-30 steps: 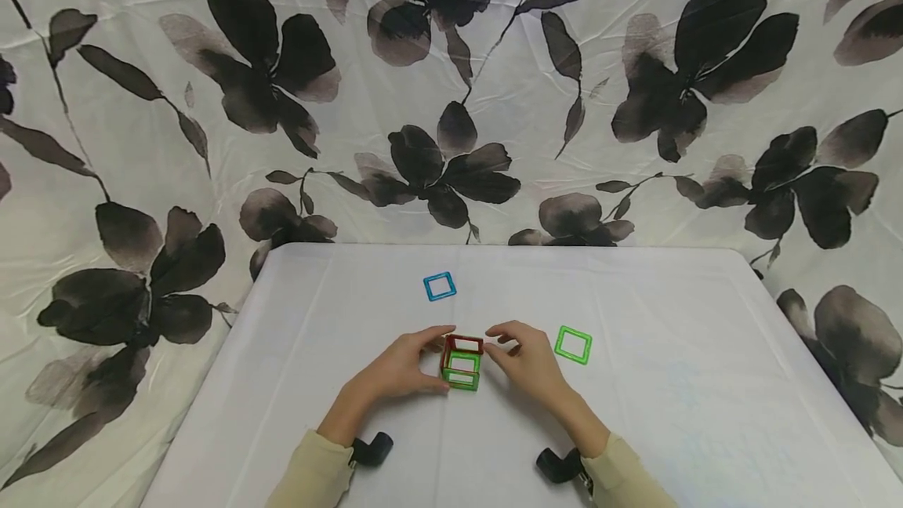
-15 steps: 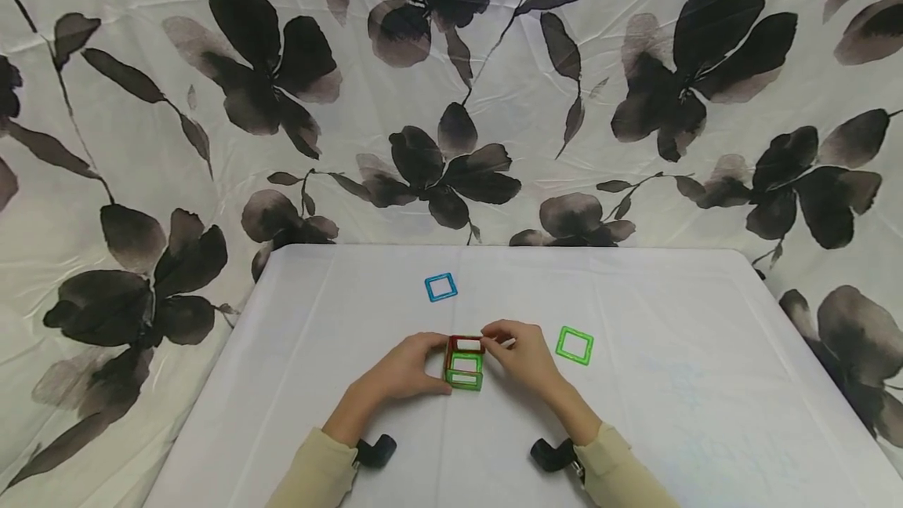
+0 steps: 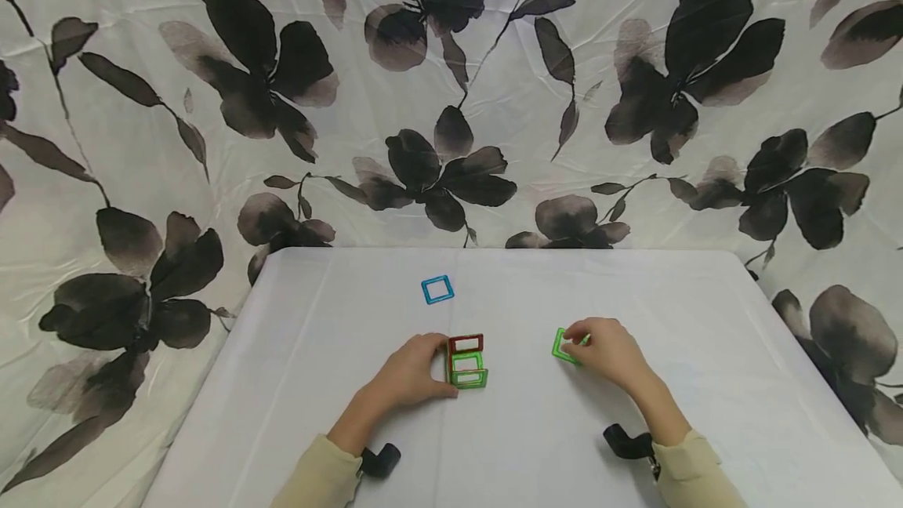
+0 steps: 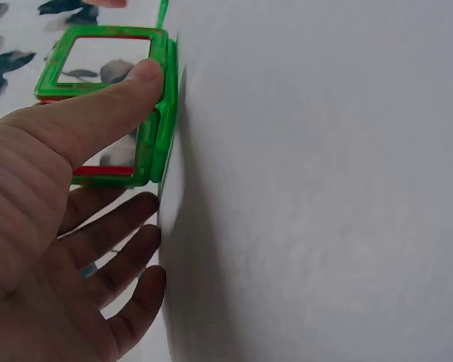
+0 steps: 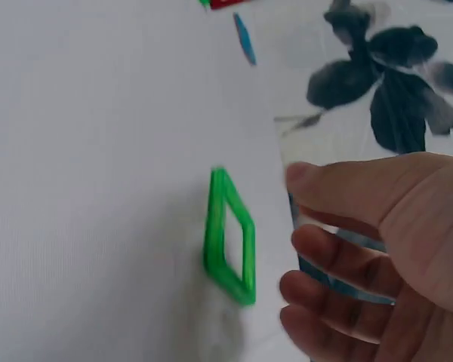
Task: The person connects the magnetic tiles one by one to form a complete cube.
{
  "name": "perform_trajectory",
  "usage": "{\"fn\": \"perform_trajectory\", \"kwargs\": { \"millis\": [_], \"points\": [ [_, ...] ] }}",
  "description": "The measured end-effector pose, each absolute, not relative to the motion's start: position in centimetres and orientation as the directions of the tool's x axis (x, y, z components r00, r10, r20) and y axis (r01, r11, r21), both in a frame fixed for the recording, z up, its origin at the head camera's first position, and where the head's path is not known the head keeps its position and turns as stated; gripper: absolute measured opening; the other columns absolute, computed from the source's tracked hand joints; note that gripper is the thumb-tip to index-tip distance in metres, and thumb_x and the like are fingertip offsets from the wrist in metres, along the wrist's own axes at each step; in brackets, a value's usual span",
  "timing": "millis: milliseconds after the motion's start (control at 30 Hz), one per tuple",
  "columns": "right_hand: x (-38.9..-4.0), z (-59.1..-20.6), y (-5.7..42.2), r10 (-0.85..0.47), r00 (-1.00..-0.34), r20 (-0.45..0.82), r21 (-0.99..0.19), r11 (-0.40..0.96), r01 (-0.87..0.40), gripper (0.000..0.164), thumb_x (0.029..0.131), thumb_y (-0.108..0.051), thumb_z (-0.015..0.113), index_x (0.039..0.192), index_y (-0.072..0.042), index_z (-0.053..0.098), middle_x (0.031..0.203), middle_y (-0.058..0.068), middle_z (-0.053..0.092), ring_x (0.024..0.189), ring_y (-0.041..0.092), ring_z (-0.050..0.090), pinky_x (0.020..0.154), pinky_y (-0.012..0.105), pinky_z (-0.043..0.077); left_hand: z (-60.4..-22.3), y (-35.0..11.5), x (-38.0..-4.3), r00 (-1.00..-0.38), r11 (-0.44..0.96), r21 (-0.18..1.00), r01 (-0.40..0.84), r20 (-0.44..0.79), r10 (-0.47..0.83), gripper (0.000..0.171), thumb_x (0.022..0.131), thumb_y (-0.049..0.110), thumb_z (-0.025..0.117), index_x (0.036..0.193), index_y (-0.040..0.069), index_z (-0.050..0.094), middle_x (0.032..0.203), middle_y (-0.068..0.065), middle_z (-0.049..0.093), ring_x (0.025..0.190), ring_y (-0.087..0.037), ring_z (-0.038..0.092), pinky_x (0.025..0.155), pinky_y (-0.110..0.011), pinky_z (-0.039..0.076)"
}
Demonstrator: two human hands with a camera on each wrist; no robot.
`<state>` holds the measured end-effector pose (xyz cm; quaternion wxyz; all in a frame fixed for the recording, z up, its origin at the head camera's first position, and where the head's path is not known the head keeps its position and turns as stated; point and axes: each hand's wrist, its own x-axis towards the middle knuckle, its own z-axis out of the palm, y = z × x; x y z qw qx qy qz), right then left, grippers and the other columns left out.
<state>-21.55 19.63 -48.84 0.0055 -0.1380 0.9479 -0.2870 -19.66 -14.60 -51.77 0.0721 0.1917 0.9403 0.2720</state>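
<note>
My left hand (image 3: 409, 371) grips a small box of magnetic tiles (image 3: 467, 371) from its left side. In the left wrist view, the thumb (image 4: 128, 102) presses on the green front tile (image 4: 113, 32); the index fingertip is hidden behind the box. Red tiles form its back and left side, green ones its front and base, while the right side and top have no tile. Over a loose green square tile (image 3: 557, 343) hovers my right hand (image 3: 610, 347), fingers loosely bent. The right wrist view shows a gap between that hand and the green tile (image 5: 214, 226).
A blue square tile (image 3: 440, 299) lies flat farther back, beyond the box. The white tabletop (image 3: 339, 288) ends at a floral cloth (image 3: 451, 85) behind it. Each wrist carries a black camera mount (image 3: 381, 461).
My right hand has left the box's red back tile and moved right to the loose green tile. The left hand keeps its grip, and the box has shifted slightly right.
</note>
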Motion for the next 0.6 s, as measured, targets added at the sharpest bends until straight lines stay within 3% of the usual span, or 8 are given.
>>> {"fn": "perform_trajectory", "kwargs": {
  "millis": [233, 600],
  "points": [
    [-21.2, -50.4, 22.2, -0.254, -0.967, -0.028, -0.583, 0.790, -0.191, 0.016, 0.077, -0.020, 0.082, 0.090, -0.014, 0.075, 0.078, -0.004, 0.057, 0.070, 0.015, 0.050, 0.061, 0.032, 0.042, -51.9, -14.5, -19.1, -0.919, 0.813, 0.473, 0.339, -0.020, 0.395, 0.073, 0.067, 0.044, 0.088, 0.125, 0.010, 0.059, 0.115, 0.001, 0.059, 0.109, -0.019, 0.052, 0.093, -0.039, 0.046],
    [-20.8, -51.9, 23.0, -0.276, -0.960, 0.046, -0.558, 0.790, -0.254, 0.020, 0.078, -0.017, 0.081, 0.096, -0.013, 0.077, 0.076, -0.007, 0.056, 0.067, 0.011, 0.048, 0.060, 0.030, 0.041, -51.8, -13.9, -19.4, -0.916, 0.808, 0.465, 0.362, 0.017, 0.401, 0.076, 0.064, 0.048, 0.088, 0.123, 0.008, 0.060, 0.112, 0.001, 0.058, 0.106, -0.020, 0.053, 0.090, -0.039, 0.046]
  ]
}}
